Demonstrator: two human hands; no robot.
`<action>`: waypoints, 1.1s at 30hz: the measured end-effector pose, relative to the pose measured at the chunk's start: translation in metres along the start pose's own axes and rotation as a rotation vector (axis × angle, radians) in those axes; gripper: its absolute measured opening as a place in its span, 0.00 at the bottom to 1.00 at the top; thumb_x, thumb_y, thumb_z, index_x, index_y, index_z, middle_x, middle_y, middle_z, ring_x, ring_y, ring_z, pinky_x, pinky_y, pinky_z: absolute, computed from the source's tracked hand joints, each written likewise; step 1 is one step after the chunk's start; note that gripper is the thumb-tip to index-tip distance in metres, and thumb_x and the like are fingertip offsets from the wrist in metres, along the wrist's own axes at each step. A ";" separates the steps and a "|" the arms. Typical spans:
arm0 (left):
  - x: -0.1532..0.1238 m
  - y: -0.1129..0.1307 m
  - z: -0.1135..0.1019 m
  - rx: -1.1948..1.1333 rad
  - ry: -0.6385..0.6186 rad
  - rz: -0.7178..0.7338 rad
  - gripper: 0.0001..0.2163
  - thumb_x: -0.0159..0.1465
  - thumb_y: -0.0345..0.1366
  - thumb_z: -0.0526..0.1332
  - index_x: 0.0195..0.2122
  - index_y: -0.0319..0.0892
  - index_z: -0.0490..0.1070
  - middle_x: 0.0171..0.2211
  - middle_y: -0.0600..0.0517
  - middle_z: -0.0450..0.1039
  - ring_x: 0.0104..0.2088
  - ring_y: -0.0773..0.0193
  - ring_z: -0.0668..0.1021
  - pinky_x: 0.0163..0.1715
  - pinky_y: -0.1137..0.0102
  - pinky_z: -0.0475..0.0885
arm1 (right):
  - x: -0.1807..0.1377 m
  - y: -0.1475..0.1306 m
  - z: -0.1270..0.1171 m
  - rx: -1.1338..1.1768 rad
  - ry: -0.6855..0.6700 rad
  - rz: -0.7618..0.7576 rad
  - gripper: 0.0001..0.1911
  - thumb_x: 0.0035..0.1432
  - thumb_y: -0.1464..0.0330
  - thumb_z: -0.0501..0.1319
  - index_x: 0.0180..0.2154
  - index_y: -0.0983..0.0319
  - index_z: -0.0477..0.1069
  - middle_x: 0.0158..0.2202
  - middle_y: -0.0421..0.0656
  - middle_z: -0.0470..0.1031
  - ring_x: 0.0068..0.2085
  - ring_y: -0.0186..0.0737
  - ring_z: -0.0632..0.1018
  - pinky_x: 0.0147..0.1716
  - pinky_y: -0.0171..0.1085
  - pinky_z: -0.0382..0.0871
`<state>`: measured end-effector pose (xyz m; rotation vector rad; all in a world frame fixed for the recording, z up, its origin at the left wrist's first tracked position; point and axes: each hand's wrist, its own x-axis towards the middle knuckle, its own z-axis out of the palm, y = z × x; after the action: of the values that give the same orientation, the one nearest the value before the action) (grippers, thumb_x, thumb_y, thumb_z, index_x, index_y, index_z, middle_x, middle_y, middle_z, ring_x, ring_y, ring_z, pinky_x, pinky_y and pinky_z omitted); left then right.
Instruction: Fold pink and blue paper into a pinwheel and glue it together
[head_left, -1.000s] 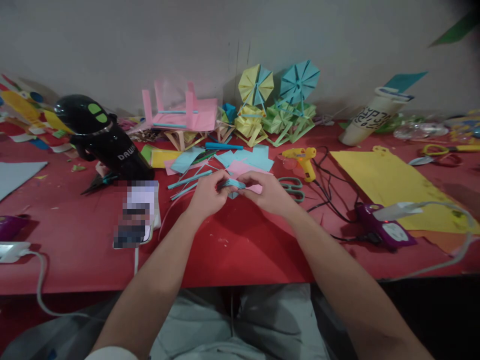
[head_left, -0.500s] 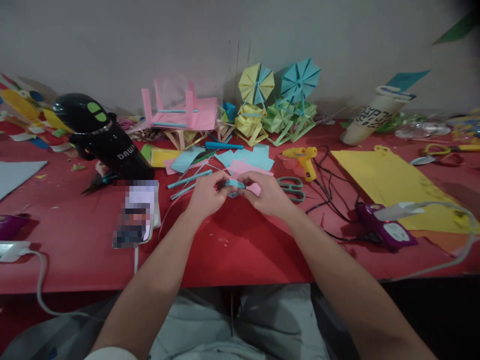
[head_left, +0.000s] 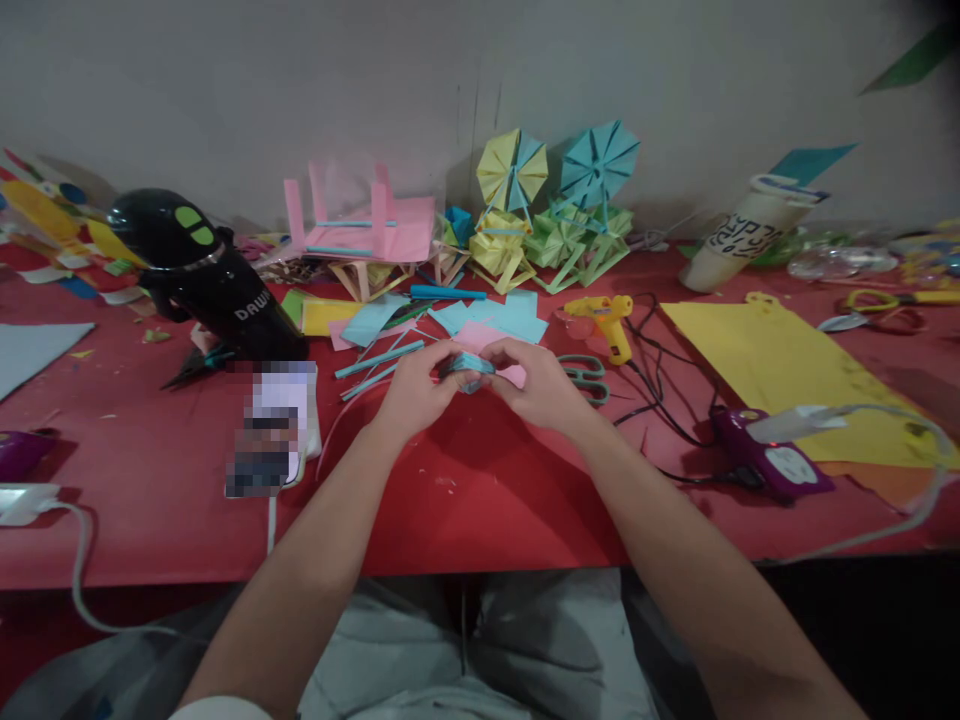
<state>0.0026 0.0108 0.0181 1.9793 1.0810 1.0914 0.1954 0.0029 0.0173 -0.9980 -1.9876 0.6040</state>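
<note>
Pinches one small folded light-blue paper piece (head_left: 474,363) between the fingertips of the left hand (head_left: 420,385) and the right hand (head_left: 536,385), both closed on it, at the middle of the frame, over the red table (head_left: 465,490). Reads "DAW" in pale capitals on the black bottle (head_left: 225,285) at the left, with a further letter lost round the curve. Finds large black characters on the pale cup (head_left: 731,240) at the upper right, too unclear to make out. Counts two paper discs at the upper middle: one yellow-and-blue disc (head_left: 513,170) and one blue disc (head_left: 600,163). Counts two pairs of scissors: green-handled scissors (head_left: 589,376) just beside the right hand, yellow-looped scissors (head_left: 838,323) near the right edge. Counts one yellow glue gun (head_left: 604,318) right of centre, one large yellow sheet (head_left: 787,370) at the right, and one phone (head_left: 281,430) left of centre, screen blurred into blocks. Sees at least two thin blue paper sticks (head_left: 379,358) near the left hand, plus one thicker blue roll (head_left: 448,292) farther up. Has one purple block (head_left: 784,460) at the lower right, with a black plug in it.
</note>
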 end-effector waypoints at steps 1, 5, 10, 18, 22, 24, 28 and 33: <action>0.000 0.000 0.000 -0.008 -0.002 0.002 0.10 0.60 0.40 0.65 0.40 0.42 0.76 0.36 0.51 0.79 0.37 0.61 0.78 0.39 0.67 0.73 | 0.000 0.000 0.000 0.003 -0.001 -0.007 0.07 0.57 0.71 0.61 0.40 0.60 0.71 0.37 0.44 0.78 0.37 0.41 0.77 0.42 0.43 0.72; 0.000 -0.001 0.001 -0.010 0.005 -0.010 0.11 0.59 0.39 0.65 0.42 0.43 0.76 0.38 0.50 0.79 0.38 0.60 0.78 0.40 0.66 0.73 | 0.000 0.001 0.001 0.003 -0.002 -0.013 0.07 0.57 0.72 0.59 0.40 0.60 0.70 0.38 0.45 0.78 0.38 0.42 0.77 0.43 0.44 0.72; 0.001 0.000 0.003 0.004 0.039 -0.008 0.11 0.58 0.38 0.65 0.42 0.43 0.76 0.38 0.50 0.79 0.37 0.61 0.78 0.40 0.66 0.73 | 0.000 0.001 0.001 -0.013 -0.006 -0.007 0.09 0.56 0.73 0.58 0.40 0.60 0.70 0.39 0.45 0.78 0.39 0.42 0.77 0.43 0.44 0.72; 0.000 0.001 0.005 -0.046 0.067 -0.069 0.06 0.56 0.36 0.65 0.34 0.41 0.75 0.30 0.52 0.75 0.33 0.62 0.76 0.37 0.66 0.73 | -0.001 -0.002 0.003 0.015 -0.020 -0.001 0.06 0.59 0.68 0.60 0.40 0.60 0.70 0.38 0.45 0.78 0.38 0.41 0.77 0.42 0.43 0.72; 0.001 0.001 0.005 -0.041 0.049 -0.070 0.05 0.56 0.33 0.64 0.33 0.41 0.73 0.28 0.53 0.74 0.32 0.63 0.76 0.37 0.66 0.72 | -0.001 -0.002 0.002 0.024 -0.037 -0.010 0.07 0.58 0.68 0.61 0.40 0.60 0.70 0.38 0.44 0.78 0.38 0.40 0.77 0.41 0.42 0.73; 0.000 0.001 0.006 -0.029 0.050 -0.071 0.05 0.56 0.32 0.63 0.34 0.41 0.73 0.28 0.53 0.74 0.31 0.63 0.75 0.37 0.66 0.72 | -0.001 -0.001 0.002 0.023 -0.035 -0.014 0.09 0.57 0.68 0.61 0.41 0.60 0.70 0.39 0.44 0.78 0.39 0.41 0.77 0.42 0.43 0.73; 0.000 0.001 0.008 -0.020 0.076 -0.058 0.04 0.56 0.31 0.62 0.34 0.41 0.72 0.28 0.53 0.73 0.30 0.64 0.74 0.34 0.67 0.70 | -0.001 0.000 0.002 0.013 -0.029 -0.007 0.12 0.57 0.64 0.62 0.43 0.60 0.72 0.43 0.46 0.78 0.42 0.43 0.78 0.43 0.43 0.73; 0.000 -0.002 0.010 -0.030 0.087 -0.019 0.03 0.58 0.31 0.61 0.34 0.41 0.70 0.27 0.53 0.71 0.29 0.65 0.73 0.31 0.68 0.69 | -0.001 0.001 0.002 0.019 -0.061 0.000 0.10 0.59 0.63 0.62 0.42 0.60 0.72 0.40 0.45 0.79 0.40 0.43 0.78 0.43 0.43 0.72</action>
<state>0.0112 0.0107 0.0122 1.9099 1.1196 1.1868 0.1949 0.0025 0.0150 -0.9786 -2.0314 0.6587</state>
